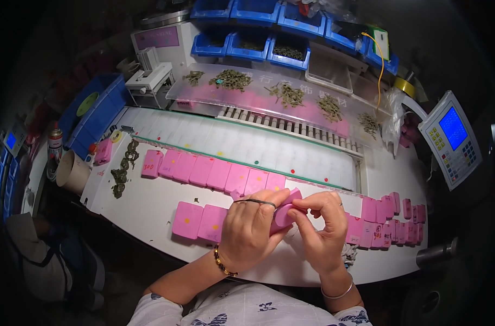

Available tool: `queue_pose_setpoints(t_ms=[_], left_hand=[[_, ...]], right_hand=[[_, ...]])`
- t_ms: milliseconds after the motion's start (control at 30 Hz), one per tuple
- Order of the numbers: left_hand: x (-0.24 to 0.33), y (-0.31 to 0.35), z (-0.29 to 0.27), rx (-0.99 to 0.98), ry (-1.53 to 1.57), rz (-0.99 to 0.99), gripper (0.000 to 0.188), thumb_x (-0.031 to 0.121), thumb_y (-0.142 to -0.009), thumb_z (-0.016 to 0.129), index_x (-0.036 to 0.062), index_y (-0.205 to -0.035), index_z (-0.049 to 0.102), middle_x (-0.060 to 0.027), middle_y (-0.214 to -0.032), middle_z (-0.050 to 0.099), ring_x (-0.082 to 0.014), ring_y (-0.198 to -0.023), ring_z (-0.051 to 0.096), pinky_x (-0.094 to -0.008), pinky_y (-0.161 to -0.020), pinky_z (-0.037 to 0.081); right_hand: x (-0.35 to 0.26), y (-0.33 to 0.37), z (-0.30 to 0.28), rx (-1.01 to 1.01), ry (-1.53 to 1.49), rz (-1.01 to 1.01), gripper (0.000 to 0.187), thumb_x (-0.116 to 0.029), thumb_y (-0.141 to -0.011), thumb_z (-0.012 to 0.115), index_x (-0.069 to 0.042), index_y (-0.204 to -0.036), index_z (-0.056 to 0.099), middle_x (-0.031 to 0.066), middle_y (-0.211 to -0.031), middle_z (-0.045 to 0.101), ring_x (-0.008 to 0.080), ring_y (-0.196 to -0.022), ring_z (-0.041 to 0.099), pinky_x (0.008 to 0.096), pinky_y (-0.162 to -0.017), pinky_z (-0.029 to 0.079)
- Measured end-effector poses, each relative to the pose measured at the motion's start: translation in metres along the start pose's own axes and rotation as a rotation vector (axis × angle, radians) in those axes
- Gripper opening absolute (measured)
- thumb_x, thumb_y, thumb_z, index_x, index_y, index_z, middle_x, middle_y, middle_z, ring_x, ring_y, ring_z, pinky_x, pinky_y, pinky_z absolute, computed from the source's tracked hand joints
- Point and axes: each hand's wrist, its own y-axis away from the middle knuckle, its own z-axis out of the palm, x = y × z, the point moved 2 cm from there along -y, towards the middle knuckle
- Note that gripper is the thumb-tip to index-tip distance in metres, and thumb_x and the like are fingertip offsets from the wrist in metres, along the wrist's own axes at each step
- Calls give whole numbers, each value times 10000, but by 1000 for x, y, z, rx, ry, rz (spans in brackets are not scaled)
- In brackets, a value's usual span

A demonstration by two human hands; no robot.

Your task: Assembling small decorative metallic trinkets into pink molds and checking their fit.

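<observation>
Between my hands, over the front of the white table, is a pink rubber mould (284, 217), bent so that its two halves part at the top. My left hand (248, 232) wraps round it, a dark elastic band across the fingers. With thumb and fingertips my right hand (324, 228) pinches the mould's right edge. Just left of my left hand lie pink moulds with yellow dots (187, 220). Behind it runs a row of similar moulds (200, 170). What lies inside the held mould is hidden by my fingers.
More pink moulds (386, 209) stand at the right, near a keypad device with a blue screen (451, 130). Dark green pieces (120, 176) lie at the left. Further green heaps (231, 80) sit on a clear shelf, below blue bins (247, 43). A beige cup (72, 169) stands far left.
</observation>
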Motion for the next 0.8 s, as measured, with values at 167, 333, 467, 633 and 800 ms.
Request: queue_pose_setpoints(t_ms=[167, 333, 467, 633, 800], left_hand=[[5, -5, -8, -20, 157, -51, 564, 128, -736, 800, 6, -1226, 551, -145, -1138, 619, -286, -1013, 607, -382, -820, 476], [0, -2, -6, -71, 391, -168, 526, 102, -795, 774, -38, -1237, 525, -174, -1145, 601, -268, -1000, 606, -362, -845, 486], [-6, -2, -8, -240, 774, -512, 418, 103, -888, 694, -47, -1241, 528, -116, -1137, 594, -149, -1025, 579, -318, -875, 481], [-6, -8, -9, -368, 776, -608, 273, 73, -899, 674, -29, -1134, 580, -65, -1021, 627, -107, -909, 595, -277, -812, 502], [-13, 2, 3, -229, 792, -567, 205, 14, -876, 680, -10, -1060, 593, -47, -915, 645, -88, -769, 605, -239, -700, 523]], right_hand=[[15, 9, 6, 47, -367, 302, 271, -30, -837, 737, -29, -1077, 611, 36, -947, 642, 117, -825, 557, 248, -728, 467], [20, 21, 16, -211, -1044, 719, 184, -105, -975, 617, -15, -1128, 571, 24, -1036, 632, 70, -948, 577, 226, -783, 482], [24, 26, 12, -157, -756, 543, 166, -72, -938, 645, -8, -1081, 589, 51, -959, 641, 78, -845, 586, 235, -734, 477], [9, 16, -2, -130, -132, 128, 197, 23, -855, 672, 6, -1042, 613, 117, -845, 593, 199, -742, 607, 281, -661, 484], [1, 14, 4, -74, -10, -18, 233, 31, -860, 665, 13, -1088, 618, 119, -883, 608, 205, -786, 623, 301, -695, 502]])
